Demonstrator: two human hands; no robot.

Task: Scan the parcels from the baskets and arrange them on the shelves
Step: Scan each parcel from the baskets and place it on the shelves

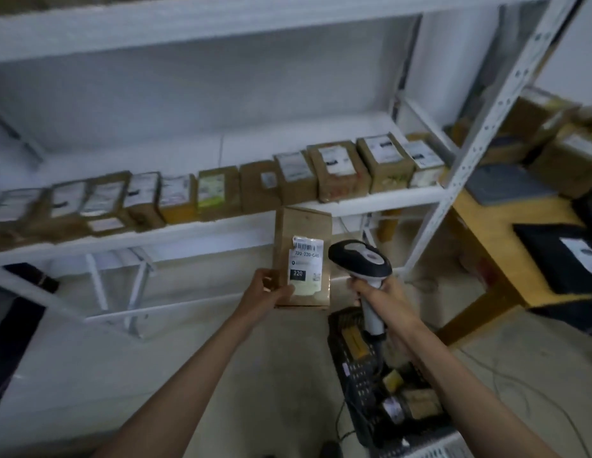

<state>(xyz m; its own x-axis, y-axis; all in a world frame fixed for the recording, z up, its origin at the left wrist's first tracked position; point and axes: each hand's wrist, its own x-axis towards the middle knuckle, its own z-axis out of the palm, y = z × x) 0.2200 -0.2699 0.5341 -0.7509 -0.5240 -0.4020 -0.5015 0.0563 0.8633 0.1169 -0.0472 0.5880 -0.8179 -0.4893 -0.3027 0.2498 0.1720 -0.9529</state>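
Two hands: left hand (267,290) pinches the flat brown cardboard parcel (302,256) at its lower left corner; right hand (377,292) curls round the grey-and-black handheld scanner (360,259)
Parcel place: upright before the white metal shelf (370,197), above the black plastic basket (357,375)
Handling: likely light, stiff; hold by the edges, label uncovered
Label: "220-220-040"; "220"

Parcel (302,257): you're holding it just below the shelf (370,201).
Scanner (362,262): sitting right of that parcel.
Basket (357,375): lying beneath the scanner.
Row of boxes (221,193): standing on the shelf.
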